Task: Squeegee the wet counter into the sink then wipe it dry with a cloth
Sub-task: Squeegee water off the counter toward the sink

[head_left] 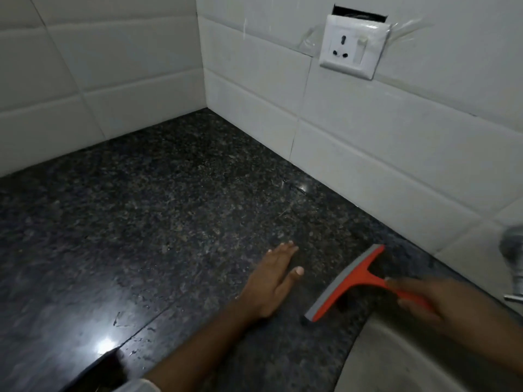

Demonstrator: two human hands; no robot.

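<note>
A dark speckled granite counter point(158, 222) fills the corner, with small water drops glinting near its front left. My right hand point(424, 301) grips the handle of an orange squeegee point(353, 281) whose grey blade lies on the counter right beside the sink point(396, 360) rim at the lower right. My left hand point(271, 284) rests flat on the counter, fingers together, just left of the blade and apart from it. No cloth is in view.
White tiled walls point(113, 80) meet in the corner behind the counter. A white wall socket point(353, 48) sits high on the right wall. A metal tap point(513, 258) stands at the right edge above the sink.
</note>
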